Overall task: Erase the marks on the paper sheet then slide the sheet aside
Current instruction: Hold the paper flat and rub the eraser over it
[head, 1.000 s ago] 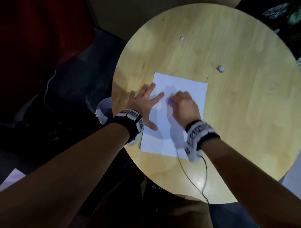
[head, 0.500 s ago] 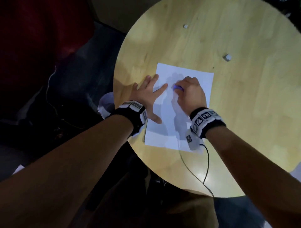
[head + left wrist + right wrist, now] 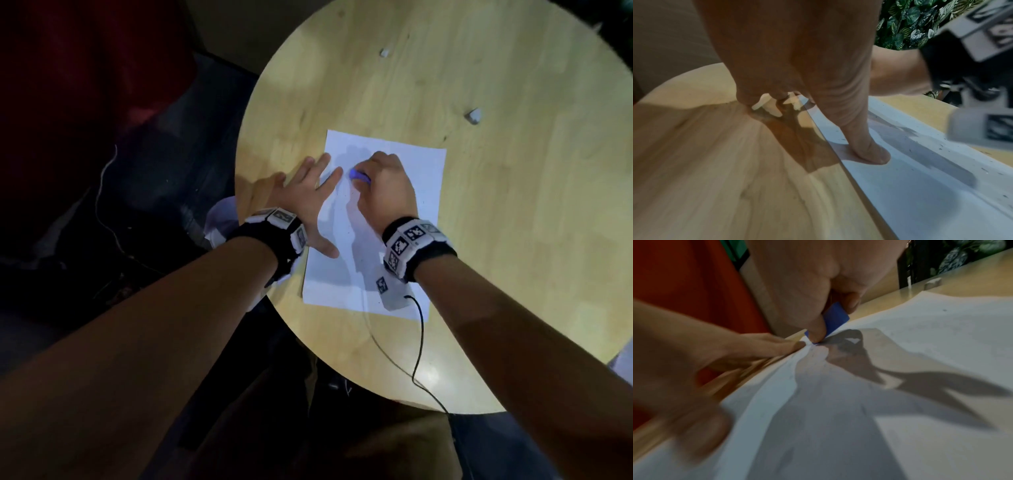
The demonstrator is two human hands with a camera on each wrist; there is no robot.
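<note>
A white paper sheet (image 3: 421, 192) (image 3: 910, 186) (image 3: 920, 353) lies on the round wooden table (image 3: 513, 222). My left hand (image 3: 308, 198) lies flat with spread fingers across the sheet's left edge, its thumb (image 3: 869, 146) pressing the paper. My right hand (image 3: 383, 185) (image 3: 818, 288) pinches a small blue eraser (image 3: 359, 176) (image 3: 835, 319) and presses its lower end onto the sheet, just beside the left index fingertip (image 3: 797, 344). Small dark eraser crumbs dot the paper. Faint pencil marks are barely visible near the eraser.
Two small white scraps (image 3: 473, 115) (image 3: 384, 52) lie on the table beyond the sheet. A black cable (image 3: 419, 342) runs from my right wrist over the table's near edge. The dark floor lies to the left of the table, with a white object (image 3: 219, 219) below the rim.
My right hand with the eraser has shifted slightly toward the sheet's far left part, closer to the left index finger. The left hand stays pressed on the sheet.
</note>
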